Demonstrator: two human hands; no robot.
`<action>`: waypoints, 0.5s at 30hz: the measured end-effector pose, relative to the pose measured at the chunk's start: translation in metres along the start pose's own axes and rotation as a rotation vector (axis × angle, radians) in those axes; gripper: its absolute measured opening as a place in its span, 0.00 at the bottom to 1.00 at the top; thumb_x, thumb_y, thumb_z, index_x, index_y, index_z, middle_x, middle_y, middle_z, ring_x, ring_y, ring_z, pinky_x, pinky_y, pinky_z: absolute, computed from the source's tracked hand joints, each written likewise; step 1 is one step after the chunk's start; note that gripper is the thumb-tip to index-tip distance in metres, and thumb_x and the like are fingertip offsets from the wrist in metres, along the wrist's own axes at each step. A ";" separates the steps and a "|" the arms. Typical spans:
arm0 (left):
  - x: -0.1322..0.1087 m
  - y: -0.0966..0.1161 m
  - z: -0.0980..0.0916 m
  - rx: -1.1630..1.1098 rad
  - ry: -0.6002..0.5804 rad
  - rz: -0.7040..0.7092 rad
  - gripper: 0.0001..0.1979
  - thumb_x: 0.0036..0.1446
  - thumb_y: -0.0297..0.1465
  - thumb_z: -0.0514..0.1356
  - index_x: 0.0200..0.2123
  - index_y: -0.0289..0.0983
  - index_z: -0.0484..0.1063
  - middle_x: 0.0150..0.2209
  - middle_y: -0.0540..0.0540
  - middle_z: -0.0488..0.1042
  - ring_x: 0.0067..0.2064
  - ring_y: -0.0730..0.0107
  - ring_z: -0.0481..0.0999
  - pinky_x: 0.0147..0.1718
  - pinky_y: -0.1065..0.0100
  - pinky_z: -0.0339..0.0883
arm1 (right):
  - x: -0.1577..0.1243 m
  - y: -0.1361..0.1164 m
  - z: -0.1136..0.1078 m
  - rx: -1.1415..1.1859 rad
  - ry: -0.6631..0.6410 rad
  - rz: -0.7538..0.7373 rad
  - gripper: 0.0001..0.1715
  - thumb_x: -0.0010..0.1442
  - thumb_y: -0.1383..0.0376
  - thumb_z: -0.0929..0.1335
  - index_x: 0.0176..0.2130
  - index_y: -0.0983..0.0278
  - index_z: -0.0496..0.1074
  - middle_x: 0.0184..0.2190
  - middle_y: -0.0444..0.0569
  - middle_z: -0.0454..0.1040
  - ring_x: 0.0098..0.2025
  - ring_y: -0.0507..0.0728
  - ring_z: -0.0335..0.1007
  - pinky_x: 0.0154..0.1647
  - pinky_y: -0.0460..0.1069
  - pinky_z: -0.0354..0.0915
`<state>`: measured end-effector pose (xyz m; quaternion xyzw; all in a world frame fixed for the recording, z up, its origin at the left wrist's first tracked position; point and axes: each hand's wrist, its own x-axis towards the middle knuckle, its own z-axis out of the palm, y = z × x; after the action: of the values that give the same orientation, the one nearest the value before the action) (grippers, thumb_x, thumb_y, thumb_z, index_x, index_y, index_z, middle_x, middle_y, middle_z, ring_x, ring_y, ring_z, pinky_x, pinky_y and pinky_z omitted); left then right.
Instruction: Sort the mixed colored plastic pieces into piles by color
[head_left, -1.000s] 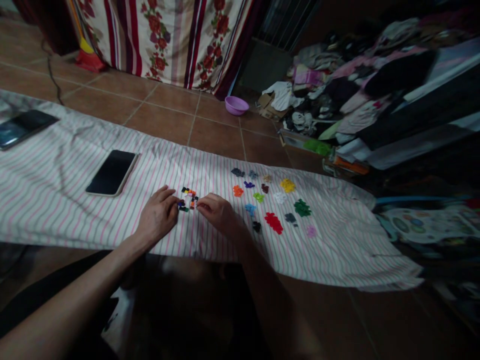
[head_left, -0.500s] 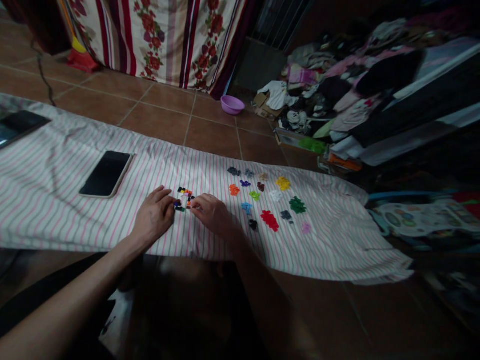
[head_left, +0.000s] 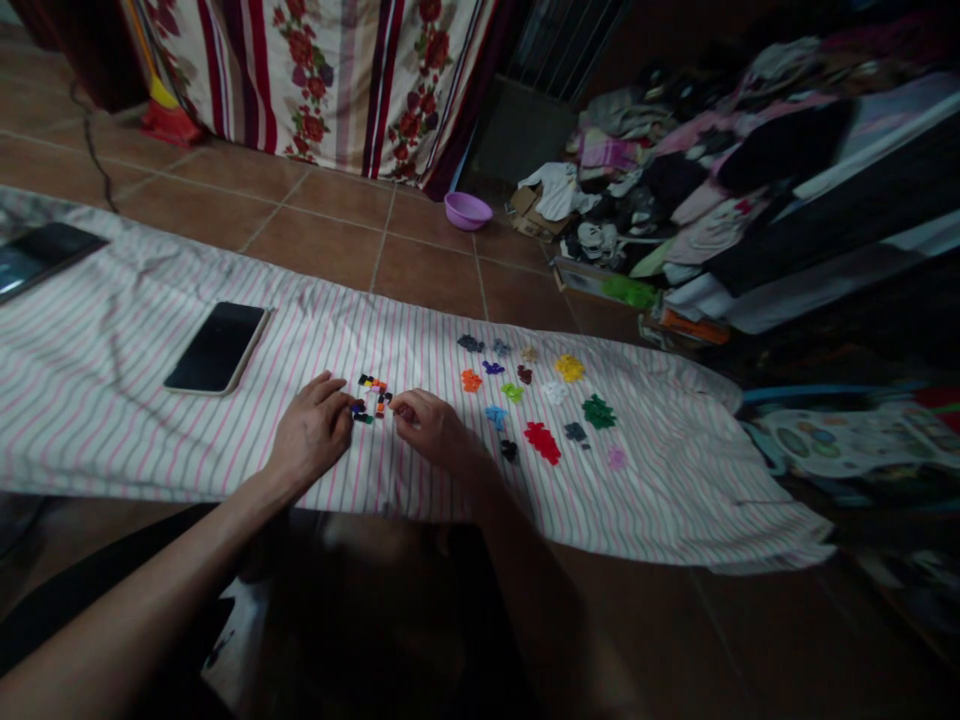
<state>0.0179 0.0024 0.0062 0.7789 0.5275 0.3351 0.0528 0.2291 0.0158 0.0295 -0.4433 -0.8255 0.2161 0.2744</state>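
Note:
A small patch of tiny coloured bricks, in black, yellow, orange, white and dark tones, lies on the striped cloth between my hands. My left hand rests at the patch's left side, fingers stretched out and its tips beside a dark blue piece. On the other side, my right hand is closed in a pinch just off the patch's right edge; whatever is between its fingertips is too small to make out. Sorted piles spread to the right, among them orange pieces, light blue pieces and red pieces.
A phone lies left of my hands, and another dark device sits at the far left. More piles, such as yellow and green, lie farther right. Beyond the cloth are a purple basin and heaped clothes.
My right hand has drawn back slightly to the right from the brick patch, its fingers still pinched. My left hand stays in place at the patch. The whole view has shifted a little.

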 end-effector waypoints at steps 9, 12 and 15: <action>0.000 -0.001 0.000 0.033 -0.008 0.022 0.14 0.62 0.30 0.50 0.38 0.35 0.75 0.49 0.38 0.74 0.58 0.51 0.68 0.57 0.50 0.66 | -0.004 0.016 0.000 0.129 0.059 0.022 0.11 0.61 0.71 0.64 0.39 0.62 0.76 0.37 0.48 0.77 0.40 0.53 0.73 0.42 0.48 0.67; 0.000 0.000 0.000 0.034 0.002 0.020 0.14 0.62 0.30 0.50 0.38 0.35 0.75 0.49 0.38 0.74 0.58 0.51 0.68 0.57 0.50 0.66 | -0.004 0.019 -0.001 0.172 0.069 0.035 0.11 0.62 0.70 0.64 0.39 0.62 0.76 0.37 0.48 0.78 0.41 0.53 0.74 0.43 0.48 0.67; 0.000 0.000 0.000 0.039 0.006 0.024 0.14 0.62 0.30 0.50 0.38 0.34 0.76 0.48 0.37 0.74 0.58 0.51 0.68 0.57 0.51 0.66 | -0.005 0.021 -0.003 0.216 0.083 0.053 0.11 0.62 0.70 0.64 0.39 0.63 0.77 0.37 0.48 0.78 0.41 0.53 0.74 0.44 0.48 0.67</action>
<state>0.0176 0.0021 0.0060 0.7850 0.5248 0.3276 0.0319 0.2464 0.0229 0.0178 -0.4415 -0.7733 0.2923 0.3487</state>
